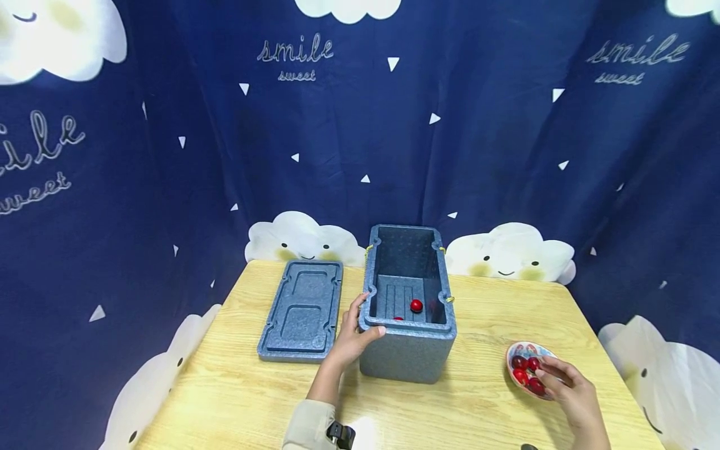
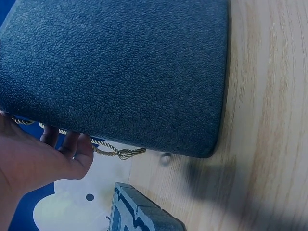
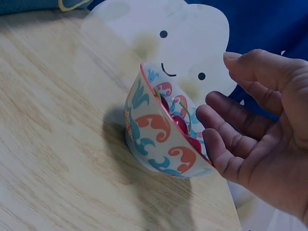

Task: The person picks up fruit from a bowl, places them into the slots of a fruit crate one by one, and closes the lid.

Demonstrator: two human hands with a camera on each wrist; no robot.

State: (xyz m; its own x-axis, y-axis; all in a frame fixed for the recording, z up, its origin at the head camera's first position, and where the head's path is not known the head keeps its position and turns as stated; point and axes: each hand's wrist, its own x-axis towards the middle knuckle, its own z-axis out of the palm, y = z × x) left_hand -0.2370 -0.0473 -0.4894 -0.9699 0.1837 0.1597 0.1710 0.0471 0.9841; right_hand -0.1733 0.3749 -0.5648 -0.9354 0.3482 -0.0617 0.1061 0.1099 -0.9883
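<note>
A blue-grey foam box (image 1: 402, 350) stands uncovered on the table, with two red cherries (image 1: 416, 305) on its floor, one partly hidden by the front wall. My left hand (image 1: 353, 340) grips its near left corner, thumb over the front rim and fingers along the side by a yellow cord (image 2: 108, 147). To the right, a patterned bowl (image 3: 156, 137) holds several red cherries (image 1: 520, 376), some with green stems. Over its right rim hovers my right hand (image 3: 260, 115), fingers loosely bent, thumb apart from them and nothing between.
The box's flat lid (image 1: 304, 312) lies left of it on the wooden table (image 1: 472, 412). Behind the table's far edge hangs a dark blue curtain (image 1: 349, 137) printed with clouds and triangles.
</note>
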